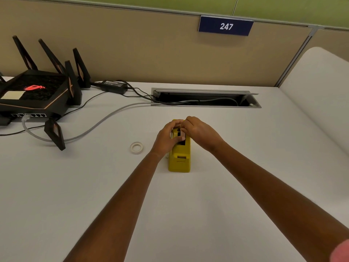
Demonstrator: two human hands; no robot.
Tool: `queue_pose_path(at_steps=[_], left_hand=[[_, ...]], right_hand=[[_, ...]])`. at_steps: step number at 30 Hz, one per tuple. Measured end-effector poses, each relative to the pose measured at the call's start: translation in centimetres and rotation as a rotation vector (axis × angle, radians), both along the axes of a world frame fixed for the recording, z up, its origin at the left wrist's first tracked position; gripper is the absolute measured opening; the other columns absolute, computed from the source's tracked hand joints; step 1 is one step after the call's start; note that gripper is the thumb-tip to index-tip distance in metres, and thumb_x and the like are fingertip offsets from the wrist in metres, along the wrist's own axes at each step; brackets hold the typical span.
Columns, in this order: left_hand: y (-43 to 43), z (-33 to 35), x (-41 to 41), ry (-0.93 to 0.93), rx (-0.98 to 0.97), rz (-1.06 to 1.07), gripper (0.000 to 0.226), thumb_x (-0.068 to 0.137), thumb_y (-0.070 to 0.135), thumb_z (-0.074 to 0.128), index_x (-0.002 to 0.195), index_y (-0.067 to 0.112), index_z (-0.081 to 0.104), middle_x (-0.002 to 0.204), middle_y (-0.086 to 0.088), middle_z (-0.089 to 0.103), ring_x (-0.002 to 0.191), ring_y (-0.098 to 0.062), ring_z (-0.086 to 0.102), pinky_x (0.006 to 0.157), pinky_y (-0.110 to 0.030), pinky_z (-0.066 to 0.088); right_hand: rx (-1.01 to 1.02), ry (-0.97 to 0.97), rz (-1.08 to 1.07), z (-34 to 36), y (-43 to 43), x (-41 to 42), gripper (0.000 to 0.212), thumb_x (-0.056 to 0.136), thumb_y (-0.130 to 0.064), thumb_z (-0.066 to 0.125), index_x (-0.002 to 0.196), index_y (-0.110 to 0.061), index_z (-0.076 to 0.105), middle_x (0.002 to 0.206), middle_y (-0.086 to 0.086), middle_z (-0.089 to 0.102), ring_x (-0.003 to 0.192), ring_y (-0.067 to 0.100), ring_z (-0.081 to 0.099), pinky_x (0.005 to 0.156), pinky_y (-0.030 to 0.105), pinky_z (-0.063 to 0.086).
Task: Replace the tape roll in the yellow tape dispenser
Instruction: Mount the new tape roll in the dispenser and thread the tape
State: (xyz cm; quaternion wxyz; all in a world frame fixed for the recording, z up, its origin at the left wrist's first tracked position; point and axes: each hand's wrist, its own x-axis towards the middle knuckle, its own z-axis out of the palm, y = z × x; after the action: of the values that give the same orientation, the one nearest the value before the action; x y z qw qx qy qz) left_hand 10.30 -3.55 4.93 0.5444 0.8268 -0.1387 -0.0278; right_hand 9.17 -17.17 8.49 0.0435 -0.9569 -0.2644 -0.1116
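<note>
The yellow tape dispenser (179, 157) stands on the white desk (188, 205) in the middle of the view, its cutter end toward me. My left hand (167, 138) grips its far left side, thumb across the top slot. My right hand (200, 131) reaches in from the right, fingertips pinched at the top of the dark slot; what they hold is hidden. A small white tape roll (136, 147) lies flat on the desk, a short way left of my left hand and apart from it.
A black router (35, 93) with several antennas sits at the far left, with a power brick (114, 86) and cables trailing across the desk into an open cable tray (205, 98). A beige partition with a "247" sign (225, 25) backs the desk.
</note>
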Motion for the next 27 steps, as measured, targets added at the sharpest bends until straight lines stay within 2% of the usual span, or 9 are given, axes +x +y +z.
queue_pose_path(at_steps=[3,7,12,15,21,27], left_hand=[[0.03,0.06,0.02,0.004,0.01,-0.001,0.051,0.083,0.012,0.061,0.129,0.009,0.039,0.136,-0.015,0.047,0.122,-0.031,0.045,0.1,-0.037,0.039],[0.08,0.06,0.06,0.0,0.014,-0.008,0.051,0.083,0.012,0.061,0.129,0.01,0.04,0.136,-0.014,0.047,0.122,-0.03,0.045,0.099,-0.036,0.039],[0.18,0.06,0.14,-0.004,0.009,-0.028,0.051,0.083,0.012,0.061,0.129,0.009,0.041,0.136,-0.014,0.047,0.123,-0.029,0.045,0.101,-0.037,0.038],[0.23,0.07,0.13,-0.003,0.001,-0.038,0.051,0.082,0.01,0.062,0.128,0.009,0.041,0.135,-0.014,0.048,0.122,-0.028,0.045,0.1,-0.034,0.038],[0.15,-0.05,0.18,-0.001,0.006,-0.029,0.05,0.082,0.012,0.062,0.128,0.01,0.042,0.135,-0.013,0.049,0.121,-0.028,0.045,0.093,-0.028,0.036],[0.07,-0.02,0.15,0.005,0.016,-0.02,0.05,0.083,0.013,0.061,0.128,0.011,0.041,0.135,-0.013,0.048,0.122,-0.028,0.045,0.094,-0.03,0.037]], right_hand=[[0.045,0.022,-0.029,-0.03,0.11,0.12,0.027,0.094,-0.012,0.045,0.113,0.006,0.051,0.111,0.028,0.057,0.1,0.036,0.055,0.082,0.037,0.047],[0.235,0.135,-0.139,0.25,0.09,0.65,0.024,0.094,-0.012,0.043,0.108,0.002,0.056,0.107,0.025,0.06,0.096,0.033,0.056,0.077,0.027,0.038],[0.287,0.189,-0.106,0.57,-0.66,0.4,0.021,0.091,-0.01,0.051,0.106,0.0,0.061,0.105,0.023,0.064,0.096,0.032,0.059,0.081,0.034,0.046],[0.297,0.168,-0.08,0.71,-0.68,0.39,0.019,0.088,-0.008,0.055,0.103,-0.001,0.064,0.101,0.023,0.067,0.092,0.033,0.062,0.078,0.034,0.047],[0.265,0.175,-0.076,0.81,-0.69,0.62,0.02,0.091,-0.011,0.051,0.104,-0.001,0.062,0.103,0.023,0.064,0.094,0.033,0.059,0.08,0.037,0.047],[0.271,0.147,-0.094,0.37,-0.42,0.56,0.023,0.092,-0.012,0.049,0.106,0.002,0.059,0.105,0.024,0.062,0.094,0.033,0.057,0.079,0.036,0.046]])
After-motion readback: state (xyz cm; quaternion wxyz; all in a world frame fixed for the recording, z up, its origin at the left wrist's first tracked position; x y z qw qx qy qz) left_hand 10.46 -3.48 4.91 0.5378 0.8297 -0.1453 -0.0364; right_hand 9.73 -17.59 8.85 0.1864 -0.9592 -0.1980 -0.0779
